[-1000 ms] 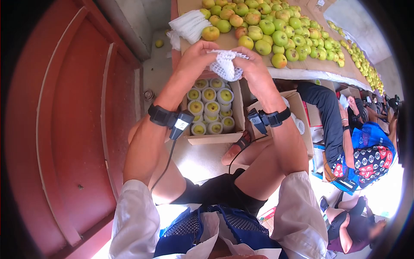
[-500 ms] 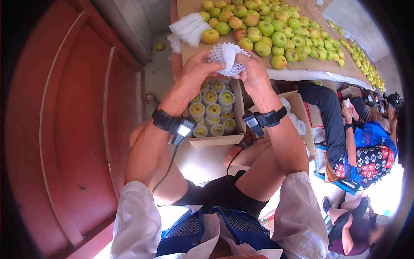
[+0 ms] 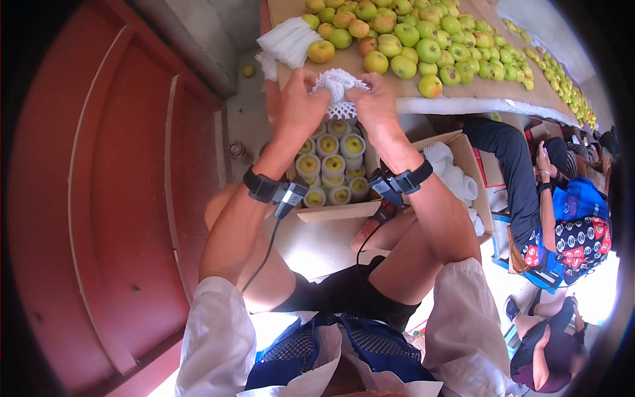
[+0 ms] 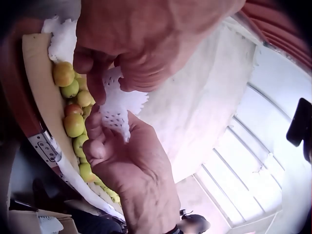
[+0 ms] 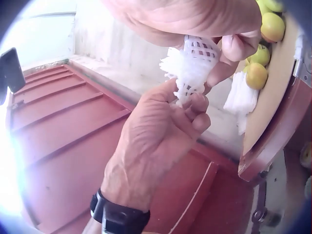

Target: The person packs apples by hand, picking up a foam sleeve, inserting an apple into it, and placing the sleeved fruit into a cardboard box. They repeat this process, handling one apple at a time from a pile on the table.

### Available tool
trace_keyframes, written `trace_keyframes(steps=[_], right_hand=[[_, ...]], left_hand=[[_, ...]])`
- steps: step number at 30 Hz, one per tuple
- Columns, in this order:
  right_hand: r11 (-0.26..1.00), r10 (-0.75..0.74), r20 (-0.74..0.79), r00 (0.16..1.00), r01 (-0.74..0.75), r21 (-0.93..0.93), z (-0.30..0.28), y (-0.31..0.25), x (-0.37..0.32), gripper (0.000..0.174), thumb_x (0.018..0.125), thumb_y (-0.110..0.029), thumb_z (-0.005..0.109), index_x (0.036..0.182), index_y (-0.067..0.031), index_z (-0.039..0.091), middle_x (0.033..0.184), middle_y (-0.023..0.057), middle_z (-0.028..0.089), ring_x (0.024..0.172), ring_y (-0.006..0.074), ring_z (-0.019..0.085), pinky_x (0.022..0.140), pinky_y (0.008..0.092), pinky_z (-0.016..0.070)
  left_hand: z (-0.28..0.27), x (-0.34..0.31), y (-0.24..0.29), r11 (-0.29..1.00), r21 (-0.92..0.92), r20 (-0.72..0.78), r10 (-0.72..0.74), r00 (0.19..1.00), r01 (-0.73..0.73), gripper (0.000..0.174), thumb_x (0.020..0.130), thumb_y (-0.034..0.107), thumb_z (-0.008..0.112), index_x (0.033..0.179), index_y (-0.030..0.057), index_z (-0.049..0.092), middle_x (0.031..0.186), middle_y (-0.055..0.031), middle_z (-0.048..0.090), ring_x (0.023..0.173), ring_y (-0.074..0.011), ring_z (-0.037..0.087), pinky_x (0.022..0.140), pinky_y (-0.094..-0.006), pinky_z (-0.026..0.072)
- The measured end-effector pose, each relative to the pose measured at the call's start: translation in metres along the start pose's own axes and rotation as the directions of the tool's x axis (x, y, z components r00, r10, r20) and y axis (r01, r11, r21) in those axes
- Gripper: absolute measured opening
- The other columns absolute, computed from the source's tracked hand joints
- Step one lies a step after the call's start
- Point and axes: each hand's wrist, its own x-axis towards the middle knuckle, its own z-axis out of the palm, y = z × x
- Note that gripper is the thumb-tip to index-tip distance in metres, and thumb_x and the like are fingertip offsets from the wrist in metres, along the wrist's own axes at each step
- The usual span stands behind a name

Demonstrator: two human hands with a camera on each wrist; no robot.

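Over the near edge of the table, a white foam fruit net (image 3: 340, 92) is stretched between both hands. My left hand (image 3: 301, 109) pinches one side of it, and my right hand (image 3: 376, 106) grips the other. In the left wrist view the net (image 4: 117, 105) looks bunched, with its open mesh spread near the right hand (image 4: 139, 163). The right wrist view has the left hand's (image 5: 151, 131) thumb and fingers on its lower end. No fruit shows inside the net. Just below the hands, a carton (image 3: 340, 212) holds rows of apples (image 3: 327, 143) in foam nets.
Loose green and reddish apples (image 3: 428, 49) cover much of the table, beside a stack of white foam nets (image 3: 288, 41). A second carton (image 3: 486, 212) with white nets (image 3: 450, 173) stands at right. A red door (image 3: 126, 198) flanks the left; other people sit at right.
The net has been turned and spread between the hands, its mesh edge now hanging downward. Both hands have shifted slightly left in the head view.
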Motion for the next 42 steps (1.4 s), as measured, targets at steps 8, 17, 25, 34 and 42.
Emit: trace_keyframes(steps=[8, 17, 25, 34, 42], right_hand=[[0.899, 0.274, 0.246, 0.930, -0.339, 0.278, -0.015, -0.033, -0.013, 0.019, 0.087, -0.013, 0.061, 0.104, -0.0052, 0.066, 0.093, 0.0055, 0.070, 0.065, 0.0112, 0.059, 0.053, 0.0254, 0.0364], [0.812, 0.367, 0.322, 0.873, -0.469, 0.348, -0.015, -0.024, -0.012, 0.022, 0.098, -0.020, 0.053, 0.111, -0.0078, 0.066, 0.097, 0.0014, 0.069, 0.071, 0.0125, 0.060, 0.052, 0.0226, 0.0328], [0.748, 0.363, 0.375, 0.853, -0.507, 0.428, -0.015, -0.008, -0.006, 0.026, 0.100, -0.022, 0.047, 0.115, -0.0074, 0.062, 0.103, 0.0048, 0.068, 0.074, 0.0157, 0.061, 0.055, 0.0249, 0.0350], [0.744, 0.077, 0.619, 0.781, -0.459, 0.486, -0.022, -0.040, -0.009, 0.050, 0.103, -0.051, 0.047, 0.130, -0.0097, 0.057, 0.121, 0.0058, 0.065, 0.104, 0.0170, 0.060, 0.071, 0.0297, 0.0429], [0.668, 0.126, 0.671, 0.731, -0.562, 0.487, -0.020, -0.031, -0.006, 0.043, 0.102, -0.046, 0.052, 0.126, -0.0111, 0.058, 0.111, 0.0049, 0.065, 0.095, 0.0155, 0.059, 0.066, 0.0275, 0.0413]], left_hand=[[-0.011, -0.007, 0.018, 0.826, -0.497, 0.332, -0.102, 0.938, 0.266, 0.038, 0.096, 0.037, 0.063, 0.122, 0.0093, 0.062, 0.114, -0.0014, 0.066, 0.098, -0.0118, 0.057, 0.079, -0.0288, 0.0425], [-0.015, 0.000, 0.005, 0.630, -0.711, 0.419, 0.021, 0.908, 0.313, 0.047, 0.097, 0.024, 0.059, 0.135, -0.0028, 0.050, 0.132, -0.0135, 0.058, 0.120, -0.0234, 0.056, 0.105, -0.0381, 0.0422], [0.005, -0.019, 0.015, 0.880, -0.475, 0.276, 0.149, 0.950, 0.000, 0.056, 0.093, 0.012, 0.067, 0.142, -0.0029, 0.043, 0.133, -0.0123, 0.059, 0.120, -0.0169, 0.055, 0.101, -0.0343, 0.0452], [-0.025, 0.011, 0.011, 0.595, -0.790, 0.300, 0.167, 0.939, 0.147, 0.047, 0.098, 0.015, 0.061, 0.140, 0.0003, 0.049, 0.137, -0.0106, 0.058, 0.128, -0.0243, 0.054, 0.107, -0.0431, 0.0459], [-0.026, 0.004, 0.018, 0.590, -0.770, 0.412, 0.167, 0.896, 0.244, 0.045, 0.101, 0.021, 0.059, 0.140, 0.0001, 0.049, 0.136, -0.0114, 0.059, 0.125, -0.0251, 0.057, 0.107, -0.0455, 0.0469]])
